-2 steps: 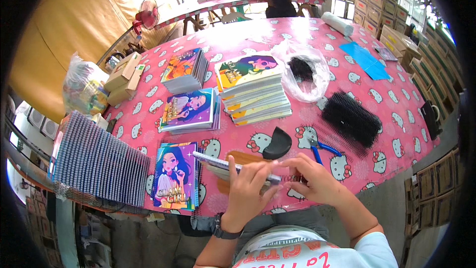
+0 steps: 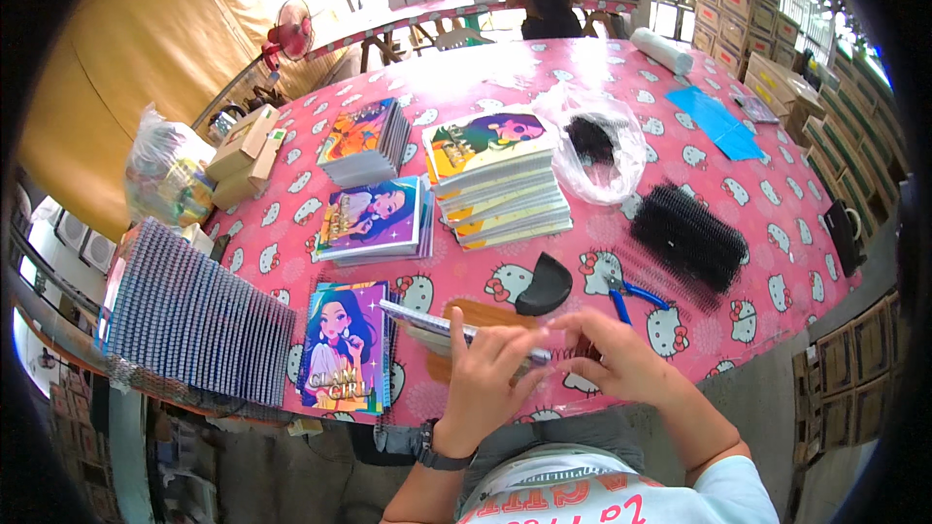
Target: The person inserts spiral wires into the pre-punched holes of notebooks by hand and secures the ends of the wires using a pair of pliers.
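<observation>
Grips a spiral notebook (image 2: pixel 417 318) on edge in the left hand (image 2: pixel 493 359), curls the right hand (image 2: pixel 610 349) by the coil (image 2: pixel 561 354) at its end, cannot tell whether pinching it, with blue-handled pliers (image 2: pixel 645 295) just beyond

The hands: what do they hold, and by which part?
The left hand holds a notebook near its right end; the right hand is at a coil, grip unclear.

Presenting narrow edge of thin, pale-paged notebook (image 2: pixel 417 316); tilting on edge over brown board (image 2: pixel 495 313), slanting from upper left to lower right, being partly covered along right half. Extending dark coil (image 2: pixel 563 353) past right end, showing few loops.
</observation>
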Demonstrator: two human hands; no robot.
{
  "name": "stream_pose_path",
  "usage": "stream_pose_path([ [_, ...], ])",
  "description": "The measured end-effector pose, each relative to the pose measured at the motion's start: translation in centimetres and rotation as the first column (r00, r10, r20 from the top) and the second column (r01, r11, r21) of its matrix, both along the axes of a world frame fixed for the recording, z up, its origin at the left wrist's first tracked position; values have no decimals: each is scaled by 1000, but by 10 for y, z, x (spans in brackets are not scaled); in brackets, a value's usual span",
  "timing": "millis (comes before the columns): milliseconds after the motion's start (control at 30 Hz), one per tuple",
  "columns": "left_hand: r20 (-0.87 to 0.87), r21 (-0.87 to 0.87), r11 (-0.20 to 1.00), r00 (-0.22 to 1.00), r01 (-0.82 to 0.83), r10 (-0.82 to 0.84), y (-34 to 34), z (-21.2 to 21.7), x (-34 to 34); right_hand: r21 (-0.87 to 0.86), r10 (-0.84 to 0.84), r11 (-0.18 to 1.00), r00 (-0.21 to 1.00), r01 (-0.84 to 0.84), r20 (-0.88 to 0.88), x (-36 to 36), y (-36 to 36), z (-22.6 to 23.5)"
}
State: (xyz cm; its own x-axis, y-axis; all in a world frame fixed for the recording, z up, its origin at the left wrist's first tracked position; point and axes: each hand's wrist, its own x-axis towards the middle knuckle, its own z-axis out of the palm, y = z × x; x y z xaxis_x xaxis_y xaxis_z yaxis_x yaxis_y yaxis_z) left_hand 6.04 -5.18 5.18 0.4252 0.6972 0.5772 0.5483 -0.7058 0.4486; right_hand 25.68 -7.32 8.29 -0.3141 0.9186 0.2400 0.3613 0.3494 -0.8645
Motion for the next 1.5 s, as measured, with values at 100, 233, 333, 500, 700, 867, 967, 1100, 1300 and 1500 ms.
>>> stream_pose_path([
  [100,-40,-3,998,997,65,-65,1,-5,-7,-268,162,951,987,-155,4,1,9,-3],
  [233,-136,23,998,989,63,-59,4,-1,1,70,-21,997,981,8,194,22,63,-40],
  [333,-88,58,995,994,75,-70,7,4,1,283,-156,959,846,5,511,13,90,-82],
  [500,-122,-17,999,991,45,-47,11,-1,-5,247,-147,969,763,-17,629,7,103,-100],
  [700,0,17,998,998,56,-56,13,0,-1,261,-140,965,805,-19,577,12,97,-104],
  [867,-18,-24,996,996,82,-82,15,-3,-7,-297,100,934,945,-197,-313,34,61,-98],
  [967,-35,-11,1000,999,7,-8,18,0,-15,-222,204,893,790,-393,-578,32,35,-77],
  [1100,-49,9,997,996,-78,78,20,4,-30,-125,327,916,888,-382,-323,22,20,-15],
  [1300,-7,-64,994,996,-88,88,20,-2,-31,21,508,846,794,-533,-333,24,26,5],
  [1500,49,-85,993,995,-83,87,19,4,-32,-22,365,931,931,-365,-9,31,47,-8],
])
